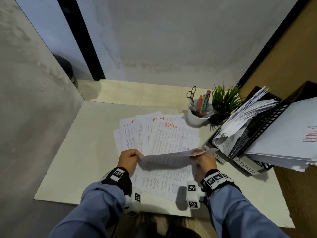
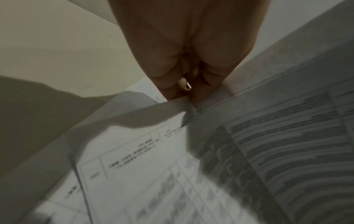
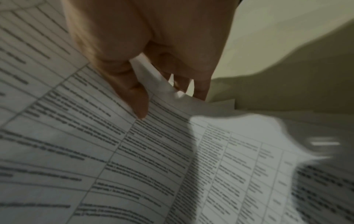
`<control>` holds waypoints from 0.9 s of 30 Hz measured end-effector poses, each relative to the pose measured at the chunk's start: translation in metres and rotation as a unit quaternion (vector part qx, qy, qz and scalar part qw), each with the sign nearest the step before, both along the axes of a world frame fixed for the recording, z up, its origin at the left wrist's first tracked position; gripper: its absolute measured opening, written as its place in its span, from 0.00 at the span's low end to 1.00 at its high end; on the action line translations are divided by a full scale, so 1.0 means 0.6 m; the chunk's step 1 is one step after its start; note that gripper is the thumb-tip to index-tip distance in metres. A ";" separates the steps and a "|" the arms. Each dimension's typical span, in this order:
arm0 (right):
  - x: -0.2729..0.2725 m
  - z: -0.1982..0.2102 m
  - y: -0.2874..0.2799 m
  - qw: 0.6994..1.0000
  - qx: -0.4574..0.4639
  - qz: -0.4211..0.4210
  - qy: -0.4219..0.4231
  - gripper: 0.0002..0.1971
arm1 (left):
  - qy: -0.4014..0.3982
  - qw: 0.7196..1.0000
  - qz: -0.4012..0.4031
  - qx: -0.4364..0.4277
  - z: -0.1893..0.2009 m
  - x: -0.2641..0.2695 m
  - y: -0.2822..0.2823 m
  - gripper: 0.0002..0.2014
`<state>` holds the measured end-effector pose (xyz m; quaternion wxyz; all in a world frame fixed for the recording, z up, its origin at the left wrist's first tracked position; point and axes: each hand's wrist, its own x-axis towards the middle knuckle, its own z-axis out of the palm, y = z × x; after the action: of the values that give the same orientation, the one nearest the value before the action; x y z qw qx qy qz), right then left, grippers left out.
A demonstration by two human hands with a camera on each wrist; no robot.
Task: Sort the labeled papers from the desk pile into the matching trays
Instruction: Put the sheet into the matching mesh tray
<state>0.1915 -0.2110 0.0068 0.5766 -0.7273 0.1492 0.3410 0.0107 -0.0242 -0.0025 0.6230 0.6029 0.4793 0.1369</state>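
A fanned pile of printed papers (image 1: 159,134) lies on the desk, some marked ADMIN in red. Both hands hold one printed sheet (image 1: 169,154) lifted edge-on just above the pile. My left hand (image 1: 132,158) pinches its left corner; in the left wrist view the fingertips (image 2: 191,94) close on the sheet's edge (image 2: 249,136). My right hand (image 1: 200,158) pinches the right corner, with the thumb (image 3: 138,103) on top of the printed sheet (image 3: 134,159). At the right stand black mesh trays (image 1: 257,127), tilted and stuffed with papers; one front label reads ADMIN (image 1: 246,167), another is partly hidden.
A white cup (image 1: 197,117) with scissors and pens stands behind the pile, beside a small green plant (image 1: 224,100). A thick stack of paper (image 1: 288,140) with red writing fills the nearest tray. Walls close in on the left and back; bare desk (image 1: 82,143) lies left of the pile.
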 end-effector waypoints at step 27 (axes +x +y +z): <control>-0.057 0.137 0.032 0.970 0.057 0.097 -0.214 0.12 | -0.051 0.995 -0.041 0.074 0.062 0.044 -0.026 0.13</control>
<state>0.1571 -0.1920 0.0887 0.6001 -0.7602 -0.0686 0.2391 0.0370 -0.0398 0.0345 0.6054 0.6587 0.4101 0.1772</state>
